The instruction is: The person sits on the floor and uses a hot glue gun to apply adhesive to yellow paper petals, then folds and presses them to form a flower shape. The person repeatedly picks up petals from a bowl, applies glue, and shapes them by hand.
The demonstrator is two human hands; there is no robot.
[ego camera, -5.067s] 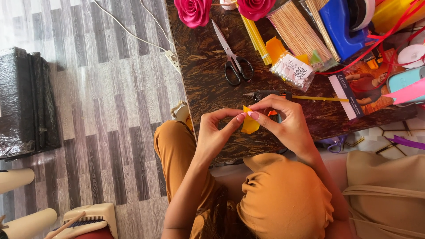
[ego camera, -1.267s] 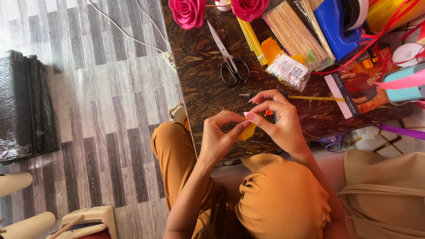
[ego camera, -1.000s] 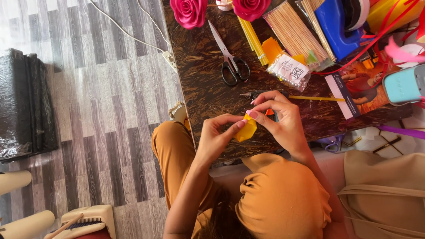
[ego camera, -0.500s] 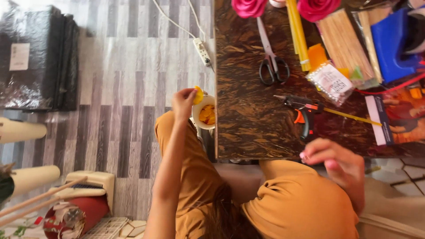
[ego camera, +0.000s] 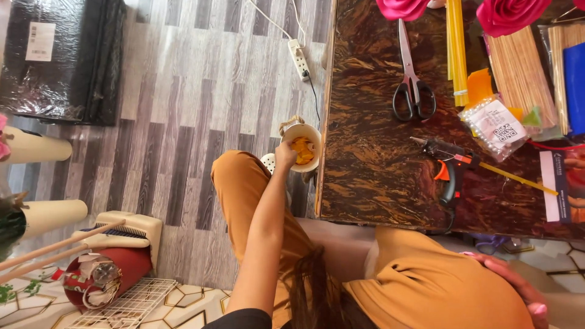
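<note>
My left hand (ego camera: 284, 154) reaches down to a small white bucket (ego camera: 315, 133) that stands on the floor against the table's left edge. Its fingertips are at the rim, over the yellow-orange paper scraps (ego camera: 302, 150) inside. Whether the fingers still pinch a scrap is hidden. My right hand (ego camera: 517, 285) lies flat on my orange-clad lap at the bottom right, fingers stretched out and holding nothing. A black and orange glue gun (ego camera: 450, 167) lies on the dark marbled table (ego camera: 365, 158) in front of me.
On the table lie black-handled scissors (ego camera: 413, 91), yellow strips (ego camera: 456, 49), two pink paper roses (ego camera: 402, 7), a skewer bundle (ego camera: 521, 73) and a bead packet (ego camera: 493, 125). A power strip (ego camera: 300, 59), a black bag (ego camera: 61, 61) and a wire rack (ego camera: 128, 301) sit on the floor.
Both hands held a yellow paper piece over the table. My left hand then carried it left and down to the bucket, and my right hand dropped to my lap.
</note>
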